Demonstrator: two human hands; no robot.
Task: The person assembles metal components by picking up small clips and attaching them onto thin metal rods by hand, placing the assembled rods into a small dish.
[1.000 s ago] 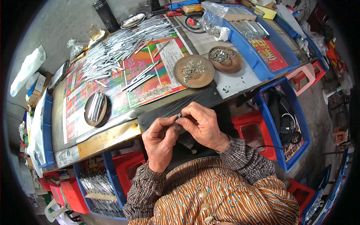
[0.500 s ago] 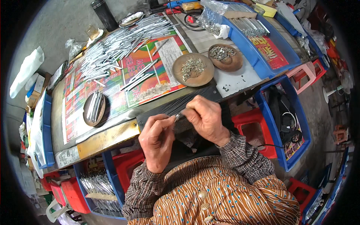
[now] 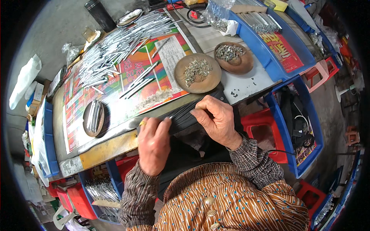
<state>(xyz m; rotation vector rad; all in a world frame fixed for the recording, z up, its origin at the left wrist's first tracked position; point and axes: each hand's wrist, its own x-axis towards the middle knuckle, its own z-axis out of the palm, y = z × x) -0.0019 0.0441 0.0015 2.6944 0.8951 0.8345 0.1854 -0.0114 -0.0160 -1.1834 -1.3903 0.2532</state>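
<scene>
My left hand and my right hand are held close together over a dark grey pad at the table's near edge. Both have their fingers pinched on a thin silver metal rod that spans the gap between them; most of it is hidden by my fingers. Just beyond my right hand stands a brown dish with small metal bits. A second brown dish with similar bits sits to its right.
A heap of silver rods lies on a colourful printed sheet across the table. A small oval dish with rods is at the left. Blue trays flank the right side, red stools and crates stand below.
Both hands have moved slightly forward and left over the dark pad, still pinching the thin rod. The camera view has shifted a little.
</scene>
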